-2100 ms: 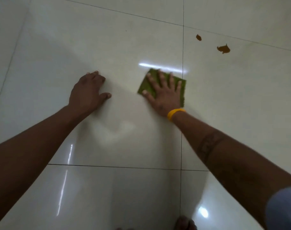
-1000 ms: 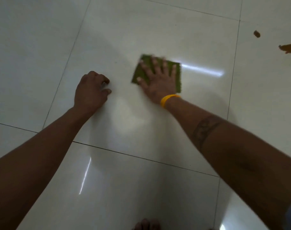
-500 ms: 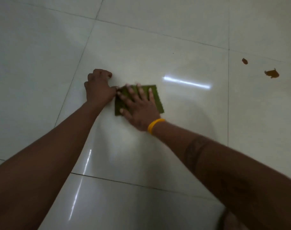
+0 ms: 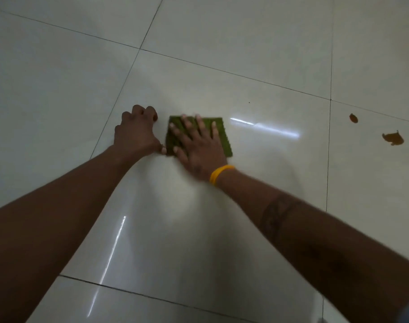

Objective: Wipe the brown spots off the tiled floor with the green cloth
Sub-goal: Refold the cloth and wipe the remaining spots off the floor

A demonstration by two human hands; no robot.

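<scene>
Green cloth (image 4: 218, 134) half hidden — right hand (image 4: 200, 150) fingers flat; left hand (image 4: 136, 134) fingers curled, empty

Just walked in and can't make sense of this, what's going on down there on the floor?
A person is cleaning a glossy pale tiled floor. Their right hand presses flat on a square green cloth, fingers spread. The left hand braces on the tile beside it, fingers curled under. Two brown spots, a small one and a larger one, sit unwiped on the next tile to the right, well apart from the cloth.
</scene>
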